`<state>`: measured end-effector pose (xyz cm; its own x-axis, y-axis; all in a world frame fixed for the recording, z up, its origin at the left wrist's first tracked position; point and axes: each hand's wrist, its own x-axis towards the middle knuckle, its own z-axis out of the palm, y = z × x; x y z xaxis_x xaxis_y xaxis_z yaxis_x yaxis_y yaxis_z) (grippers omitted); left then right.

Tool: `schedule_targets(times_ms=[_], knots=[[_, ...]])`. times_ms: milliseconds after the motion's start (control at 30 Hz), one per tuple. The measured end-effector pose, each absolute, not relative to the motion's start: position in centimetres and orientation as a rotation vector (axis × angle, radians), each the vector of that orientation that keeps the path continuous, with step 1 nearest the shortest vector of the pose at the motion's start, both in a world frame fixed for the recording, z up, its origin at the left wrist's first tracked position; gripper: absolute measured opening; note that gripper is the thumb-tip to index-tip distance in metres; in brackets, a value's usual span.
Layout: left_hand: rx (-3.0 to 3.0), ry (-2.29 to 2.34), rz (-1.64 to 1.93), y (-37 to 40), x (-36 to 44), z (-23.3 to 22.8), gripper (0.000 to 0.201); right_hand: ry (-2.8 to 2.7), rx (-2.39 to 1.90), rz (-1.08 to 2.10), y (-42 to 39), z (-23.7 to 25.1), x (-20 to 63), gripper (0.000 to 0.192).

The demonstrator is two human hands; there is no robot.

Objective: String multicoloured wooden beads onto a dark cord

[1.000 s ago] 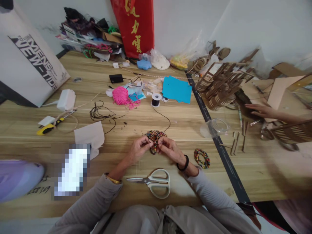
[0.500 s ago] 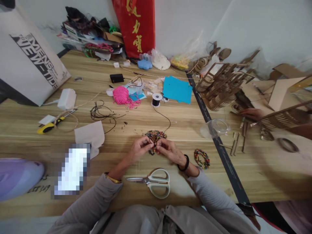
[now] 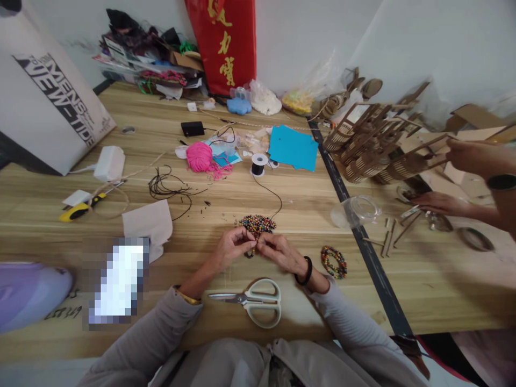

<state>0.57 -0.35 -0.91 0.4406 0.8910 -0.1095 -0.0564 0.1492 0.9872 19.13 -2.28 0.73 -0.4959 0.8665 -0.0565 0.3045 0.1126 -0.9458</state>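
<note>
- While both hands meet at table centre, left hand (image 3: pixel 229 250) and right hand (image 3: pixel 278 251) each have fingertips pressed together, pinching a beaded strand (image 3: pixel 250 250) between them; strand mostly hidden, only a bit shows in the gap.
- Strand sits just above the wooden table (image 3: pixel 226 199), touching the near edge of a pile of multicoloured beads (image 3: pixel 257 223).
- Black cord (image 3: pixel 271 193) runs from the bead pile up to a thread spool (image 3: pixel 258 164).
- Right wrist wears a black band (image 3: pixel 304 271); finished bead bracelet (image 3: pixel 334 262) lies just right of it.
- Scissors (image 3: pixel 253 302) lie closed-looking, near the body, between the forearms.
- Pink yarn ball (image 3: pixel 199 157) and blue paper sheet (image 3: pixel 292 148) further back.
- Clear plastic cup (image 3: pixel 357 210) on its side, right of beads.
- Another person's hand (image 3: pixel 437 203) rests on the far right table, another (image 3: pixel 470 156) holds a wooden slatted model piece (image 3: pixel 407 164).
</note>
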Motion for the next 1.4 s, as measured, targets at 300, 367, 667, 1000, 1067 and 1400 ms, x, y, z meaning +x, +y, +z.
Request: schedule_targets(times_ms=[300,367,667,1000,1067,1400], knots=[[1.404,0.948,0.867,-0.7,0.81,-0.83,0.013,-1.835,-1.178,1.343,-2.37,0.55,18.89,0.028],[1.427,0.95,0.868,-0.72,0.82,-0.77,0.012,-1.817,-1.19,1.344,-2.38,0.48,18.86,0.027],[1.467,0.969,0.854,-0.78,0.8,-0.44,0.008,-1.764,-1.222,1.34,-2.43,0.63,18.51,0.027],[1.437,0.957,0.847,-0.64,0.74,-0.76,0.01,-1.688,-1.205,1.391,-2.38,0.4,18.47,0.028],[1.436,0.952,0.849,-0.62,0.72,-0.85,0.012,-1.676,-1.192,1.407,-2.35,0.32,18.51,0.029],[1.507,0.98,0.894,-0.87,0.86,-0.81,0.006,-1.661,-1.187,1.441,-2.35,0.14,18.43,0.03]])
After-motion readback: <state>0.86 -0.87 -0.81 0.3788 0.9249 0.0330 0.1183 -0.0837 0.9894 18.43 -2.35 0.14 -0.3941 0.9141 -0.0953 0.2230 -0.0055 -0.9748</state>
